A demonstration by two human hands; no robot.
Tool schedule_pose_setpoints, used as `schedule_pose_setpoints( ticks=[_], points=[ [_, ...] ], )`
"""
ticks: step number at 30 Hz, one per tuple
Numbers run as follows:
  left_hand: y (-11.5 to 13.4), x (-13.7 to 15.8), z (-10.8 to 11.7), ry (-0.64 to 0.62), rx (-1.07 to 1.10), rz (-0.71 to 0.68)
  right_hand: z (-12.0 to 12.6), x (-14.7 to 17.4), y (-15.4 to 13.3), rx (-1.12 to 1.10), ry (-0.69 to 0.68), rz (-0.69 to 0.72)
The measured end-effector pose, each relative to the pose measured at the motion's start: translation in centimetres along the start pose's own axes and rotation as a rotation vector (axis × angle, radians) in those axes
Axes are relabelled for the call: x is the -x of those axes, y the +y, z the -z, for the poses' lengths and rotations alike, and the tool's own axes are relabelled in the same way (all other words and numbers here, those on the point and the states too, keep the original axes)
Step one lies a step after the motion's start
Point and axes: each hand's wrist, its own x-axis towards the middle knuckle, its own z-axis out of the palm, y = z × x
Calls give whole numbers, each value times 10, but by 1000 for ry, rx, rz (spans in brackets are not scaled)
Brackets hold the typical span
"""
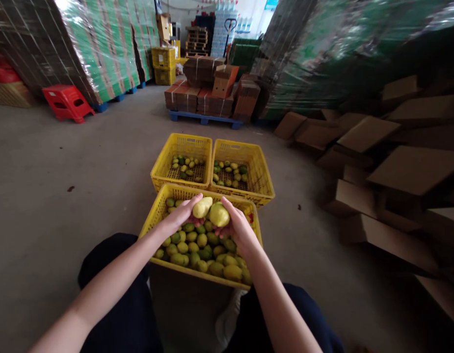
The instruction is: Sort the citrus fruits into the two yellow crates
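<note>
while both forearms reach over the near crate (pixel 156 215), the left hand (pixel 183 214) is curled around a pale lemon (pixel 202 207), and the right hand (pixel 237 221) is clasped on a rounder, greener lemon (pixel 219 214). both fruits are held above the near crate, just beside each other; whether they touch, i cannot tell. inside the near crate lie many loose lemons (pixel 201 240), green to yellow. just beyond the near crate, the far left crate (pixel 190 143) and the far right crate (pixel 258 169) stand side by side, both yellow, each with a sparse scatter of similar fruit on its floor. farther past the near crate, a blue pallet (pixel 204 119) bears bundles of flattened cardboard (pixel 215 105). well off beyond the near crate's left side is a red stool (pixel 66 100); to its right, brown cartons (pixel 366 133) lie in a heap.
</note>
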Motion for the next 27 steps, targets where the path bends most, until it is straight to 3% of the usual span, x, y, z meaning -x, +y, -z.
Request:
schedule_pose_setpoints(
  ticks=[4, 7, 11, 15, 18, 22, 27],
  points=[
    [-1, -1, -1, 6, -17, 11, 3, -6, -4, -82, -40, -298],
    [-1, -1, -3, 16, 4, -1, 4, -9, -5, -166, -45, -358],
    [0, -2, -10, 89, 6, -19, 5, -11, -2, -228, -77, -287],
    [4, 3, -19, 170, 135, -230, 3, -10, -3, -443, -86, -73],
    [10, 10, -21, 67, 260, -333, 0, -5, -7, -534, -112, 67],
    [12, 17, -20, -57, 361, -325, -5, -3, -8, -504, -59, 125],
    [9, 14, -20, 4, 467, -197, -9, -7, -3, -587, -13, 107]
  ],
)
